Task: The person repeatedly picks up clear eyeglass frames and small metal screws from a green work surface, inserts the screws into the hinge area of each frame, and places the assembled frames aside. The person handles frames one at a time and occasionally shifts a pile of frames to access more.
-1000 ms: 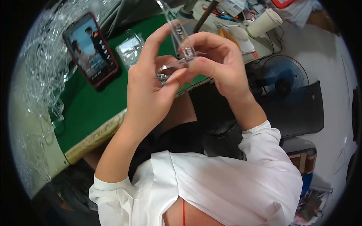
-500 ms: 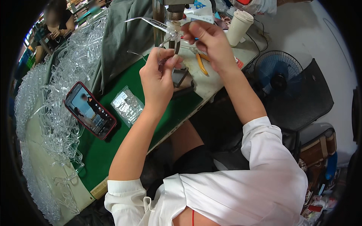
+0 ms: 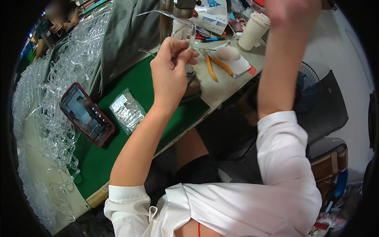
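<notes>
My left hand (image 3: 169, 75) pinches a pair of clear plastic glasses frames (image 3: 192, 34) between thumb and fingers. The frames sit under and beside the metal head (image 3: 184, 11) of a bench machine, with one temple sticking out to the left. Whether they touch the machine I cannot tell. Off to the upper right, my right hand (image 3: 291, 12) is raised away from the frames. It is smeared by motion and partly cut off by the picture's top, so its fingers are hidden. Yellow-handled pliers (image 3: 212, 68) lie right of my left hand, beside a rounded white lump (image 3: 228, 53).
A large heap of clear glasses frames (image 3: 73, 67) covers the table's left side. A phone (image 3: 87, 114) and a small bag of tiny parts (image 3: 128, 111) lie on the green mat (image 3: 98, 158). A lidded cup (image 3: 253, 33) stands at right, near a fan (image 3: 310, 81). Someone sits far left.
My right hand has left the glasses frames and swung up to the right, uncovering the pliers and white lump. My left hand still holds the frames. The whole view has shifted slightly.
</notes>
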Tool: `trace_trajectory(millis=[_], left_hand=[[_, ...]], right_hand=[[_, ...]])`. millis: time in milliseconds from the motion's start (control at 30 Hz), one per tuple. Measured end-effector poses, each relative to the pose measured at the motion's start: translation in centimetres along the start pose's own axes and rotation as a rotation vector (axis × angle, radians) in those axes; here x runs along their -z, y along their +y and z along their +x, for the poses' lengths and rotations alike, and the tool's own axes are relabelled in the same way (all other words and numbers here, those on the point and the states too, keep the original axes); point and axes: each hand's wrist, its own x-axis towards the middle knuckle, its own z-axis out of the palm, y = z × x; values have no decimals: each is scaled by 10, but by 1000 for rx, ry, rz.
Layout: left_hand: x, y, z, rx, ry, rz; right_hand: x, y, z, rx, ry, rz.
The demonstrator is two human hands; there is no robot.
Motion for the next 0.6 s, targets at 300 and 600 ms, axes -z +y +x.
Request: trace_trajectory(millis=[300, 600], left_hand=[[1, 2, 1, 56, -48, -127], [101, 81, -70, -98, -233, -16]], right_hand=[[4, 2, -22, 97, 60, -96], [-67, 20, -198, -672, -566, -531]])
